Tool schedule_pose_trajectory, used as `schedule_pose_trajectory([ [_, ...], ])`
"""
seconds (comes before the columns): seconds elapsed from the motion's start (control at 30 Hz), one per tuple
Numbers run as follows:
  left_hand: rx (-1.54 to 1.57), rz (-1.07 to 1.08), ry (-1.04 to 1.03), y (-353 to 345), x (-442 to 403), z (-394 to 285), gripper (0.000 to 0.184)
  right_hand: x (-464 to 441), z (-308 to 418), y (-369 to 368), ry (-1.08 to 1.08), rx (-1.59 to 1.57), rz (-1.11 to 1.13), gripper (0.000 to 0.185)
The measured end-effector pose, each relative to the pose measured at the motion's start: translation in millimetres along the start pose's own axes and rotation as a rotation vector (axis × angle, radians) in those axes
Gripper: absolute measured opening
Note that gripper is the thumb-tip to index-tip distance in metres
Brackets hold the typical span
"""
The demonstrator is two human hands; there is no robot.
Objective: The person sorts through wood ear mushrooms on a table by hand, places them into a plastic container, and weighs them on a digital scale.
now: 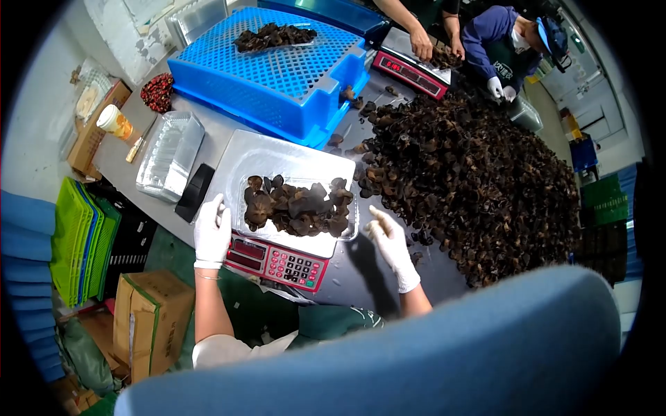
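A clear plastic tray (pixel 352 223) of dark wood ear mushrooms (pixel 298 208) rests on the metal pan (pixel 298 154) of a red digital scale (pixel 312 272). My left hand (pixel 212 234), in a white glove, is at the scale's left edge beside the tray, fingers stretched upward and nothing visible in them. On the other side my right hand (pixel 393 251), also gloved, hovers over the grey table with its fingers extended and apart. It lies between the tray and a large heap of wood ear mushrooms (pixel 479 180), holding nothing.
A blue crate (pixel 243 87) behind the scale carries a filled tray (pixel 274 38). Stacked clear trays (pixel 170 156), a black block (pixel 195 193) and a paper cup (pixel 116 123) stand at left. Two co-workers are across the table, one at a second red scale (pixel 411 74).
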State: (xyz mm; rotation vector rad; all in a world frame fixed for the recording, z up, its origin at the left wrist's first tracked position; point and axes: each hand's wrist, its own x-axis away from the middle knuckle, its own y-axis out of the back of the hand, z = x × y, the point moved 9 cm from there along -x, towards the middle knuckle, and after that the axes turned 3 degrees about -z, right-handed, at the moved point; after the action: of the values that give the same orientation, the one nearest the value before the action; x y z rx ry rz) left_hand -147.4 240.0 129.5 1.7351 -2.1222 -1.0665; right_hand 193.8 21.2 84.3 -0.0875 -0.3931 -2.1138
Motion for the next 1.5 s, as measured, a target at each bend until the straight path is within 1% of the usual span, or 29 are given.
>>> schedule_pose_trajectory([
  [0.07,0.014,0.070,0.004,-14.4,2.5,1.5,0.033,3.3,-8.7,-16.5,-0.042,0.053,0.089,0.047],
  [0.13,0.074,0.093,0.016,-25.9,5.3,-1.3,0.033,6.5,-4.1,-36.2,-0.105,-0.016,0.172,0.050],
  [0.2,0.088,0.124,0.041,-32.2,6.4,-4.9,0.034,4.3,-1.6,-47.9,-0.052,-0.089,0.186,0.051],
  [0.27,0.063,0.122,0.016,-35.6,4.6,2.2,0.033,-0.7,-3.9,-48.0,-0.036,-0.092,0.142,0.050],
  [0.3,0.132,0.110,0.052,-38.7,3.4,12.4,0.032,-6.0,-7.1,-47.9,-0.009,-0.102,0.136,0.049],
  [0.37,0.326,0.108,0.153,-49.8,-0.6,36.1,0.033,-12.0,15.8,-45.4,0.029,-0.090,0.141,0.047],
  [0.4,0.329,0.103,0.137,-48.5,-7.9,29.4,0.033,-18.1,30.1,-42.8,0.044,-0.092,0.133,0.047],
  [0.47,0.541,0.084,0.313,-45.1,-21.0,23.3,0.034,-33.5,59.7,-42.2,0.074,-0.133,0.169,0.044],
  [0.5,0.565,0.067,0.313,-41.0,-32.9,17.0,0.034,-40.7,75.3,-41.0,0.011,-0.193,0.115,0.042],
  [0.53,0.584,0.054,0.293,-38.8,-45.1,14.9,0.034,-54.5,95.4,-40.9,0.131,-0.127,0.146,0.043],
  [0.6,0.657,0.009,0.295,-40.5,-74.2,20.7,0.034,-101.1,98.6,-42.4,0.252,0.017,0.113,0.046],
  [0.63,0.683,-0.036,0.299,-41.1,-88.0,21.5,0.034,-110.3,115.1,-43.7,0.210,-0.031,0.119,0.049],
  [0.67,0.736,-0.041,0.285,-43.3,-102.3,23.5,0.034,-132.7,113.9,-45.3,0.223,-0.050,0.070,0.049],
  [0.73,0.743,-0.110,0.272,-46.0,-125.8,23.7,0.032,-166.5,117.4,-52.7,0.198,-0.142,0.090,0.047],
  [0.77,0.736,-0.118,0.272,-54.6,-140.3,36.4,0.031,-180.6,122.7,-54.2,0.224,-0.107,0.068,0.046],
  [0.8,0.743,-0.130,0.272,-59.5,-150.6,39.7,0.032,-189.7,127.1,-56.8,0.164,-0.125,0.079,0.043],
  [0.87,0.730,-0.151,0.262,-70.9,-171.8,48.1,0.033,-211.4,119.5,-62.5,0.123,-0.199,0.097,0.044],
  [0.9,0.727,-0.170,0.249,-79.6,-184.9,54.5,0.033,-219.2,111.8,-62.6,0.100,-0.239,0.061,0.046],
  [0.93,0.725,-0.189,0.240,-81.6,-195.0,52.6,0.033,-219.4,109.8,-61.9,0.074,-0.277,0.027,0.049],
  [0.97,0.778,-0.200,0.262,-87.7,-204.0,52.3,0.033,-216.7,105.7,-61.5,0.051,-0.287,0.051,0.048],
  [1.07,0.840,-0.224,0.313,-104.5,-235.1,38.5,0.035,-204.8,92.0,-59.5,0.079,-0.285,0.102,0.044],
  [1.17,0.946,-0.186,0.393,-132.3,-266.6,41.1,0.043,-174.0,82.0,-51.8,0.065,-0.317,0.187,0.034],
  [1.2,1.005,-0.177,0.435,-141.4,-272.7,43.9,0.045,-148.9,86.4,-44.7,0.004,-0.331,0.161,0.033],
  [1.23,1.026,-0.148,0.445,-142.4,-274.2,39.2,0.047,-144.5,75.8,-34.9,0.023,-0.275,0.157,0.033],
  [1.27,0.990,-0.121,0.398,-138.1,-272.0,35.1,0.046,-137.6,61.2,-21.5,0.038,-0.221,0.153,0.032],
  [1.33,0.663,-0.163,0.113,-111.5,-267.8,38.7,0.041,-104.2,48.0,8.4,0.073,-0.263,0.163,0.033],
  [1.4,0.264,-0.327,-0.087,-52.0,-238.3,25.5,0.037,-71.9,29.3,54.7,0.082,-0.114,0.008,0.031],
  [1.47,-0.050,-0.489,-0.306,-14.0,-221.4,55.7,0.035,-48.4,-9.5,105.4,0.045,-0.116,-0.135,0.028],
  [1.5,-0.246,-0.409,-0.177,3.9,-213.1,71.1,0.037,-32.6,-24.4,130.1,-0.028,-0.141,-0.239,0.026],
])
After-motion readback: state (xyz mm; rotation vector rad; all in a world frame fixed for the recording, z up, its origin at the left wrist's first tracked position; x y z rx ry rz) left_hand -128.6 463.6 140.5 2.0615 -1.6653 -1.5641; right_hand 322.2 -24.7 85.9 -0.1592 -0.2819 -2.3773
